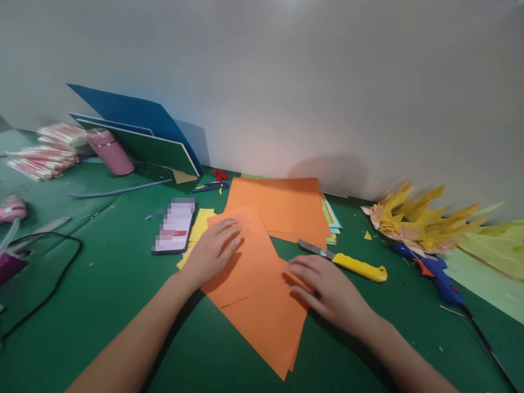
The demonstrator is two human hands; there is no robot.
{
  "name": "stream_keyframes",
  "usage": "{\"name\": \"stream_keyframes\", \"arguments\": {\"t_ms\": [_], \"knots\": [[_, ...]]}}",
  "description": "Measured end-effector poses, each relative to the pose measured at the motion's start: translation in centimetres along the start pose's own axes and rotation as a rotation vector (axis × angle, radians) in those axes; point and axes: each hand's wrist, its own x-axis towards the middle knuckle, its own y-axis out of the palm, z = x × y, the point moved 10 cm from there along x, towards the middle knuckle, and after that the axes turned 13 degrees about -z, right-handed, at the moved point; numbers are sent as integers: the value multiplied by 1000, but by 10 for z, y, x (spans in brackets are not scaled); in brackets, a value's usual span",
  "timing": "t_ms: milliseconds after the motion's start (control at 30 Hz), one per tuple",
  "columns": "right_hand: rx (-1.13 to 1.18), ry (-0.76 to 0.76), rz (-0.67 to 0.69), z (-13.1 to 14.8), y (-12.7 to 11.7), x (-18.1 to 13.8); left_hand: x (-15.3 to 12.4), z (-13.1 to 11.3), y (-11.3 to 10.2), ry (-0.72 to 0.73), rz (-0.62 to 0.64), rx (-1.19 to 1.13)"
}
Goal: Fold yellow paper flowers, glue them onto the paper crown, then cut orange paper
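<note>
A folded orange sheet of paper (254,273) lies slantwise on the green table in front of me, one corner pointing toward me. My left hand (215,248) rests on its upper left part, fingers stretched out and slightly apart. At the right edge, my right hand (323,284) curls its fingers and thumb around a slightly raised flap of the same sheet. Just beyond that hand lies a yellow utility knife (360,266) with its blade out, pointing left. More orange paper (282,204) lies flat behind, on top of several coloured sheets.
Left of the paper are a phone (176,226) and yellow paper pieces (202,221). Blue and green boards (139,120) lean on the wall behind a pink bottle (109,152). To the right, a blue glue gun (446,281) lies by yellow paper flowers (409,218). A black cable (77,251) loops at left.
</note>
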Motion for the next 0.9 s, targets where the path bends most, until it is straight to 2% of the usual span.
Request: {"name": "stream_keyframes", "arguments": {"t_ms": [67, 133, 267, 367, 433, 533, 600, 700, 800, 900], "knots": [[65, -122, 112, 29, 17, 3, 0, 2, -2, -9, -33, 4], [85, -125, 121, 38, 25, 6, 1, 1, -5, -1, -62, 4], [25, 177, -5, 4, 27, 11, 2, 5, -16, -30, -202, 28], [71, 307, -24, -11, 33, 14, -2, 5, -12, -41, -231, 76], [170, 373, -48, -15, 37, 19, -5, 1, -1, -12, -178, 106], [407, 548, -110, -28, 46, 23, -9, -6, 13, 32, -89, 131], [605, 662, -150, -35, 56, 24, -10, -9, 15, 32, -79, 130], [818, 749, -166, -39, 70, 26, -8, -9, 10, 11, -110, 101], [891, 781, -242, -45, 67, 26, -5, -6, -6, -42, -226, 27], [870, 786, -398, -59, 47, 22, -6, 11, -32, -223, -463, -112]]}}
